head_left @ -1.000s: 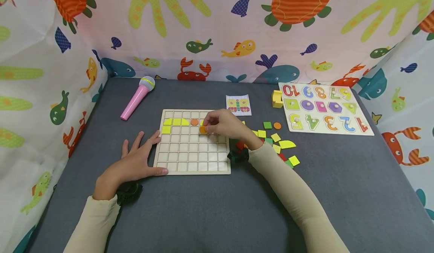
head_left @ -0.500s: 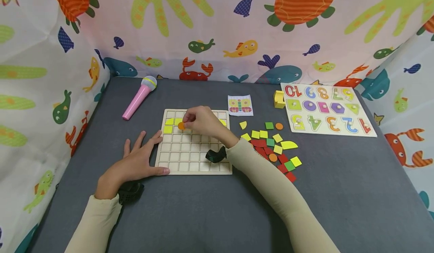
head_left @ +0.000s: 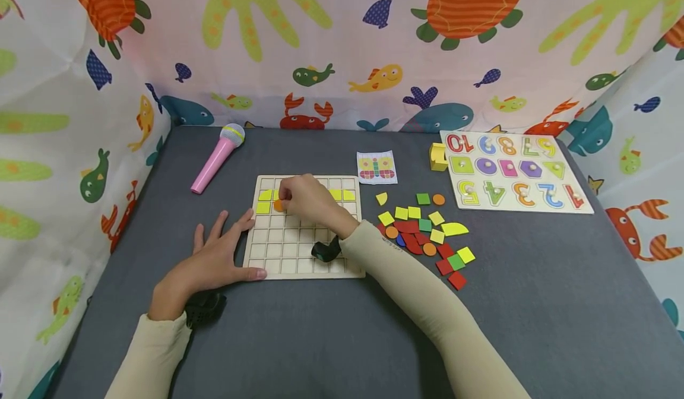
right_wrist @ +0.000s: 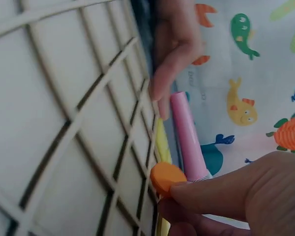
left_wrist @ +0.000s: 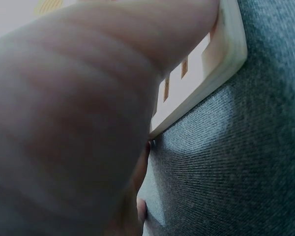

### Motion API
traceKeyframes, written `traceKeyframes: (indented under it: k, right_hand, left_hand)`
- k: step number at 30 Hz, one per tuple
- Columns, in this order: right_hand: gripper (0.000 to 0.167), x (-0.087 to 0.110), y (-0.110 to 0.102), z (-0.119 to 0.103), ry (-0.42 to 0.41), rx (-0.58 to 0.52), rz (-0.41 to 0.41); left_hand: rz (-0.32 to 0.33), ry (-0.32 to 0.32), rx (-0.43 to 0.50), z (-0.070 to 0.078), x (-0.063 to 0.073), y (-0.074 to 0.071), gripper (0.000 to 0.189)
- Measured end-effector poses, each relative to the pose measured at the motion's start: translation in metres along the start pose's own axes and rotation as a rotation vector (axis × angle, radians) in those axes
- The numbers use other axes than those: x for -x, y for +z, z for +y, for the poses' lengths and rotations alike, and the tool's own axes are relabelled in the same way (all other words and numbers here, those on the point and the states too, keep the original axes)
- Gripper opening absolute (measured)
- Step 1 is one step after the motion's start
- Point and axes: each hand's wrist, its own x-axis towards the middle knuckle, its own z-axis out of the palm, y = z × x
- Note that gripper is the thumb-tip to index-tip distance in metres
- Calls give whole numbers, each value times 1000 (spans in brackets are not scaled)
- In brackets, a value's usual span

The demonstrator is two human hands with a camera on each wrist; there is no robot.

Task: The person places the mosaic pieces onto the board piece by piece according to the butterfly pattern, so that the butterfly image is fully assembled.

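My right hand (head_left: 310, 202) is over the upper left of a wooden grid board (head_left: 288, 262). Between thumb and fingertips it pinches a round orange disc (right_wrist: 167, 179), close over a square beside a yellow tile (head_left: 263, 208). Several yellow pieces sit in the board's second row, among them a yellow tile (head_left: 349, 195) at the right; part of that row is hidden behind the hand. My left hand (head_left: 211, 259) rests with spread fingers along the board's left edge, thumb at the lower left corner. The left wrist view shows mostly skin and the board's corner.
Loose red, yellow, green, orange and blue pieces (head_left: 410, 227) lie right of the board. Behind it is a butterfly pattern card (head_left: 377, 167). A number puzzle board (head_left: 515, 173) and a yellow block (head_left: 438, 157) stand back right, a pink toy microphone (head_left: 216, 160) back left.
My right hand has moved left across the board with the orange disc, from the right part to the second column. My left hand has stayed at the board's edge.
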Motion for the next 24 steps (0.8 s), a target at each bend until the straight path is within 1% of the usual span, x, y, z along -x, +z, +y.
traceKeyframes:
  k: [6,16,22,24]
  right_hand:
    - [7,-2,3,-4,-20,70,-23]
    - [14,-4,9,-10,-14,176,-47]
    - [21,-5,11,-11,12,223,-61]
    - [21,-7,11,-11,-1,241,-62]
  left_hand:
    - [3,-1,1,3,1,0,125]
    - [3,1,-11,5,2,-1,124]
    - [4,7,-9,4,2,-1,125]
    - [5,6,-10,3,2,-1,125]
